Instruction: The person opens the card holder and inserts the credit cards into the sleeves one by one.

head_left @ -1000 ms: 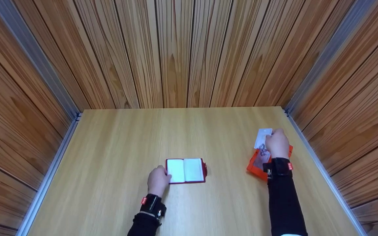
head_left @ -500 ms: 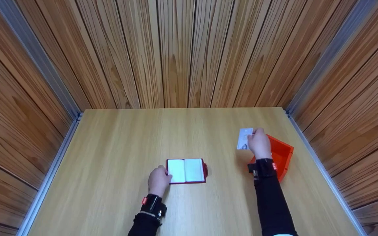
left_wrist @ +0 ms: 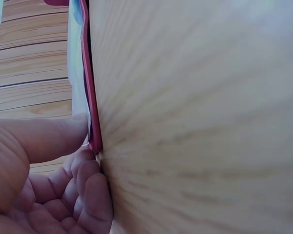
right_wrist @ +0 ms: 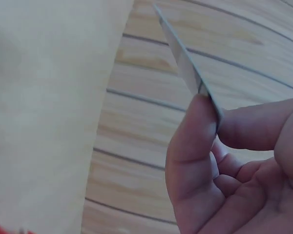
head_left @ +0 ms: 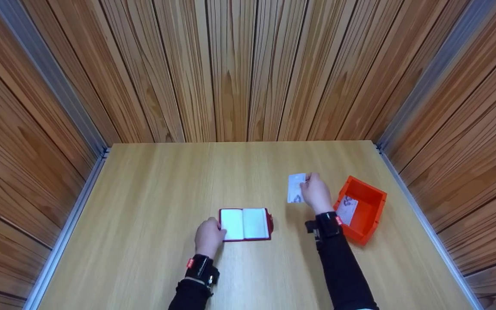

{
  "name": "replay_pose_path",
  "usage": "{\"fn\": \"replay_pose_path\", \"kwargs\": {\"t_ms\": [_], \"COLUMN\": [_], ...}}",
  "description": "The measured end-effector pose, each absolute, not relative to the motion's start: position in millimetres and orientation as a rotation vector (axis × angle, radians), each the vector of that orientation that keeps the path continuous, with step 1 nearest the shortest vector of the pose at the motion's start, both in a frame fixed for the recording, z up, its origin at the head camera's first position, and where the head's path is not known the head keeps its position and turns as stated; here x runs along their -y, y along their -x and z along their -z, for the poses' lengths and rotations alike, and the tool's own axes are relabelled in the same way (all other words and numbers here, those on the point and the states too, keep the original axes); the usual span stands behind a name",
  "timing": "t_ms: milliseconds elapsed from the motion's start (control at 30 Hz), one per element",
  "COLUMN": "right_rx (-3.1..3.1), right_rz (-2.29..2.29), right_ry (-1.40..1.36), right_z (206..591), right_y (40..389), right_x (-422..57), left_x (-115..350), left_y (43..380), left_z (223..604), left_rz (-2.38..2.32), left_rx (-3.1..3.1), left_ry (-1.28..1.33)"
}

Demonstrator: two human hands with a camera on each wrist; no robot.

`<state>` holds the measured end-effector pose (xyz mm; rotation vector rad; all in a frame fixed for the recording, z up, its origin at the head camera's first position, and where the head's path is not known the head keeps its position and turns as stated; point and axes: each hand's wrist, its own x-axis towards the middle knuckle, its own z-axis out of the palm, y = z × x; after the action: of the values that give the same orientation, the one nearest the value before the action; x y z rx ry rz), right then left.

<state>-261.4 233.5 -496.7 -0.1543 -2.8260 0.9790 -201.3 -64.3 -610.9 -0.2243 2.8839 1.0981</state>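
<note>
A small red-covered booklet lies open on the table, white pages up, with a red clasp at its right edge. My left hand grips its left edge. In the left wrist view, the thumb lies on the page side and the curled fingers are at the corner of the red cover. My right hand is up and to the right of the booklet, pinching a white card with a dark printed picture near its lower end. The right wrist view shows that card almost edge-on between thumb and index finger.
To the right stands an orange bin, turned at an angle, with another printed white card inside. The right sleeve passes close by its left side. Wood-plank walls enclose the table at the back and sides.
My right hand has carried the card leftward out from over the orange bin toward the booklet, uncovering the bin and the card in it. The left hand and booklet have stayed put.
</note>
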Motion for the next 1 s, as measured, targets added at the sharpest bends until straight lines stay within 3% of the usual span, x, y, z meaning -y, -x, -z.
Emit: {"fn": "replay_pose_path", "kwargs": {"t_ms": [1000], "right_rx": [2.946], "right_rz": [-1.164], "right_ry": [-0.065], "right_z": [567], "right_y": [241], "right_x": [-131], "left_x": [65], "left_y": [204], "left_z": [609], "left_rz": [-1.094], "left_rx": [-2.861], "left_ry": [0.258]}}
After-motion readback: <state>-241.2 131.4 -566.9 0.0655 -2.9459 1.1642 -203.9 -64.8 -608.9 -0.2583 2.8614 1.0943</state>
